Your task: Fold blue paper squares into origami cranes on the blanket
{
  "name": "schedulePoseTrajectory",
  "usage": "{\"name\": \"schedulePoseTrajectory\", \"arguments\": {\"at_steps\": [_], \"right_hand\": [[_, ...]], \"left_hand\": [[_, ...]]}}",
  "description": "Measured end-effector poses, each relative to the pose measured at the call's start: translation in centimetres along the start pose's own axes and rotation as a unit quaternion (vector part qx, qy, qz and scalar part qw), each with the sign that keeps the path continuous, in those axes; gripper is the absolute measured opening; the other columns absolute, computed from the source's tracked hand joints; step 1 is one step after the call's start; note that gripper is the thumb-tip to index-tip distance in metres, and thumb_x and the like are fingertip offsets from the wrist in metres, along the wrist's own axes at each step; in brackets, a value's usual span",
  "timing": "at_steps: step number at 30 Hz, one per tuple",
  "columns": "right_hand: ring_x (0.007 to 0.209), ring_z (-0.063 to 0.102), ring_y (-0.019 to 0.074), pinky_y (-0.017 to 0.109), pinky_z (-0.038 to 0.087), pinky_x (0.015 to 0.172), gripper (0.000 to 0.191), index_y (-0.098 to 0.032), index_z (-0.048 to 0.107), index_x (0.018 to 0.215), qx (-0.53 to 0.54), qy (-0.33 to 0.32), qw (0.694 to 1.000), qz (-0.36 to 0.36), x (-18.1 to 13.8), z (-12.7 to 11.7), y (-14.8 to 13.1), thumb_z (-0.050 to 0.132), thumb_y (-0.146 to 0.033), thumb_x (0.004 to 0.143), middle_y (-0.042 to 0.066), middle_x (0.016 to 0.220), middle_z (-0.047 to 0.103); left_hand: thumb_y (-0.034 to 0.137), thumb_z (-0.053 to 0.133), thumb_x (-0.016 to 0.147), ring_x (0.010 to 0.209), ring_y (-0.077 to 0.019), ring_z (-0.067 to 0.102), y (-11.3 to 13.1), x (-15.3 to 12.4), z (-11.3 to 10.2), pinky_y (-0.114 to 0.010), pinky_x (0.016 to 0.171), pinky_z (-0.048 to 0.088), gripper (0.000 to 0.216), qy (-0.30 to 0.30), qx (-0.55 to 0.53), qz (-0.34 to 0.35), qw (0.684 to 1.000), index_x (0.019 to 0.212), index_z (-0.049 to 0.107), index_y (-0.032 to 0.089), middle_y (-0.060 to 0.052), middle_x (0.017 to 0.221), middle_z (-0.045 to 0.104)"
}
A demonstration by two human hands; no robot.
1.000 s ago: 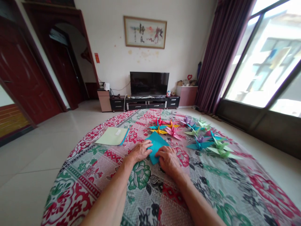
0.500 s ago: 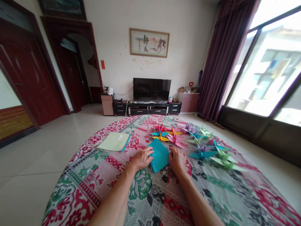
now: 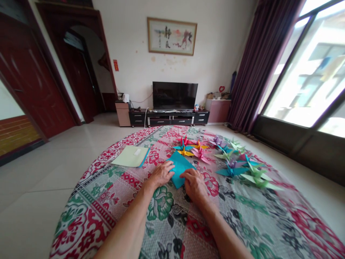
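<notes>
A folded teal paper (image 3: 180, 166) lies on the flowered cloth (image 3: 172, 216) in front of me. My left hand (image 3: 161, 174) rests on its left edge, fingers pressed flat on the paper. My right hand (image 3: 194, 182) presses down on its lower right part with bent fingers. Several folded paper cranes (image 3: 231, 162) in red, yellow, pink, purple, teal and green stand beyond and to the right of the paper. A stack of square sheets (image 3: 131, 156), pale green on top, lies to the left.
The round cloth is spread over a tiled floor (image 3: 48, 172). A TV (image 3: 174, 95) on a low dark cabinet stands by the far wall. Dark red doors are on the left, a large window and purple curtain (image 3: 256, 64) on the right.
My right hand has slid from the paper's right edge back down over its lower right part. The left hand stays on the left edge. The view has tilted slightly.
</notes>
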State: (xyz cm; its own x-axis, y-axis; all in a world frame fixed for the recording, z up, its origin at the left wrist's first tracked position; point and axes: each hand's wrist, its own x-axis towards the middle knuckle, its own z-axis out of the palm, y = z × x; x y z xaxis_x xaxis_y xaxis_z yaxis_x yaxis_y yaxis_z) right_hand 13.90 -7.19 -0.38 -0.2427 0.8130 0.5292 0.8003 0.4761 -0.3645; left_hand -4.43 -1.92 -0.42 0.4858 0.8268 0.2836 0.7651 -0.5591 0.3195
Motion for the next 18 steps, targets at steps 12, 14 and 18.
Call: {"name": "schedulePoseTrajectory", "arguments": {"at_steps": [12,14,18], "right_hand": [[0.085,0.050,0.0151,0.029,0.035,0.080,0.038,-0.031,0.069,0.093,0.092,-0.087,0.990,-0.066,-2.0,-0.8,-1.5,0.044,-0.007,0.078,0.001,0.089,0.060],[0.085,0.050,0.0147,0.029,0.035,0.079,0.037,-0.030,0.070,0.090,0.099,-0.088,0.989,-0.069,-2.0,-0.5,-1.1,0.043,-0.008,0.078,0.001,0.089,0.061],[0.082,0.052,0.0133,0.027,0.035,0.078,0.038,-0.030,0.071,0.085,0.107,-0.083,0.988,-0.075,-1.9,0.0,-0.5,0.043,-0.005,0.076,0.001,0.087,0.062]], "left_hand": [[0.036,0.044,0.084,0.127,-0.0224,0.034,-0.1,0.0,0.2,-0.039,0.105,0.029,0.042,-0.025,0.026,-0.012,0.999,0.121,0.052,0.017,-0.008,0.135,0.043],[0.038,0.042,0.085,0.129,-0.0229,0.031,0.0,-0.2,0.1,-0.042,0.105,0.027,0.044,-0.036,0.030,-0.022,0.999,0.125,0.048,0.019,-0.007,0.138,0.040],[0.042,0.036,0.087,0.132,-0.0228,0.025,0.5,-0.5,0.1,-0.047,0.105,0.024,0.047,-0.057,0.040,-0.039,0.997,0.130,0.041,0.022,-0.005,0.142,0.033]]}}
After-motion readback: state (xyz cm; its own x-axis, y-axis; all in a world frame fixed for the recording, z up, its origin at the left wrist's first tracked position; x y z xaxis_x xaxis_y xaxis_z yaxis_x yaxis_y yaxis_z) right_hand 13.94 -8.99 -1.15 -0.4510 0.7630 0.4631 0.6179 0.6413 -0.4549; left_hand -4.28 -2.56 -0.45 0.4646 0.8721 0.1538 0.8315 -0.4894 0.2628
